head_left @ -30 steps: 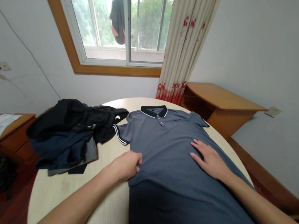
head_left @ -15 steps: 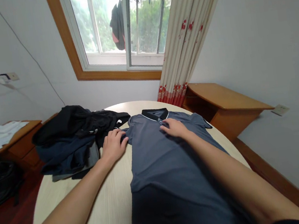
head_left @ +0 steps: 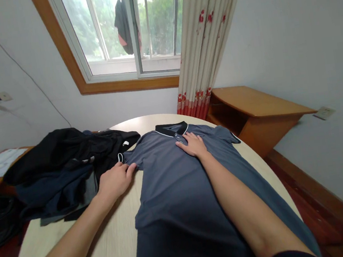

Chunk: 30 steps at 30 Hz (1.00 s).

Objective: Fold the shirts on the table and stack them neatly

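Note:
A grey-blue polo shirt (head_left: 172,179) with a black, white-edged collar lies spread front side up on the round table (head_left: 117,245), collar toward the window. My left hand (head_left: 116,180) is closed on the edge of its left-side short sleeve, thumb on top; the white-trimmed cuff stands up beyond the knuckles. Flat on the chest beside the button placket rests my right hand (head_left: 194,144), fingers stretched out and holding nothing. The shirt's lower part runs dark toward me, partly covered by my right forearm.
A heap of black and navy clothes (head_left: 59,168) lies on the table's left side. Beyond the table are a wooden desk (head_left: 259,104), a flowered curtain (head_left: 199,49) and a window (head_left: 128,37). A black bag (head_left: 0,218) sits at far left.
My left hand has shifted from lying beside the sleeve to closing on its edge. My right hand has flattened onto the chest near the placket. The whole view has swung slightly.

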Available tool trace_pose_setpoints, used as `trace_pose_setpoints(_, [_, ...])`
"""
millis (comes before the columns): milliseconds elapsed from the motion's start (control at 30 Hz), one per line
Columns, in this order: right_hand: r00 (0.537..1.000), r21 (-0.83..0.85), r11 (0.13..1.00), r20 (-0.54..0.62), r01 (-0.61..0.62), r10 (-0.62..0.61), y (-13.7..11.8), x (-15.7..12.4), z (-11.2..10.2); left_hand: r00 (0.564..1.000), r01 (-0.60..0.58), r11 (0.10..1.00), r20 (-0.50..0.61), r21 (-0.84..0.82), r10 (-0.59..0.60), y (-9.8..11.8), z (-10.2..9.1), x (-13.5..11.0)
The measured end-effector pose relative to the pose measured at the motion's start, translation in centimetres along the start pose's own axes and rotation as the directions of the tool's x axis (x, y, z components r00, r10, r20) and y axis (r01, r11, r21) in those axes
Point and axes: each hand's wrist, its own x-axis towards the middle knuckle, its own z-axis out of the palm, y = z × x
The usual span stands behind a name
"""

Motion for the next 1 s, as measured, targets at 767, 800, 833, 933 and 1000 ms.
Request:
trace_pose_setpoints(767, [0.999,0.135,0.991,-0.052,0.023,-0.016,0.4,-0.3,-0.4,0.997,-0.067,0.997,0.049,0.048,0.065,-0.4,-3.2,11.8])
trace_pose_setpoints(800, [0.998,0.137,0.99,-0.055,0.025,-0.017,0.4,-0.3,-0.4,0.998,-0.061,0.998,0.026,0.029,0.06,-0.6,-3.6,11.9])
trace_pose_setpoints(833, [0.998,0.139,0.99,-0.055,0.026,-0.018,0.4,-0.3,-0.4,0.999,-0.05,0.999,0.005,0.017,0.05,-0.8,-4.1,12.1])
trace_pose_setpoints(933, [0.998,0.14,0.99,-0.055,0.032,-0.024,0.4,-0.4,-0.5,0.999,0.02,0.999,-0.032,0.025,-0.02,-1.6,-5.7,12.3])
trace_pose_setpoints(1000, [0.998,0.138,0.99,-0.057,0.033,-0.026,0.4,-0.4,-0.5,0.994,0.098,0.992,-0.047,0.083,-0.094,-2.1,-6.6,12.1])
